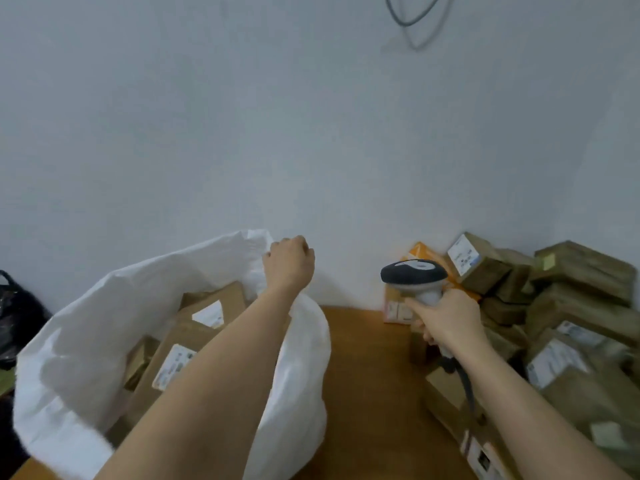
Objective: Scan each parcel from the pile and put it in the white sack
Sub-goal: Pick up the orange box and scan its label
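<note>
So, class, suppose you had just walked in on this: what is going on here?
A person is sorting parcels on a wooden table. The left hand grips the far rim of the white sack, which already holds several labelled cardboard parcels. The right hand holds a corded barcode scanner, its head raised near the pile of parcels stacked against the wall on the right. Neither hand holds a parcel at this moment.
</note>
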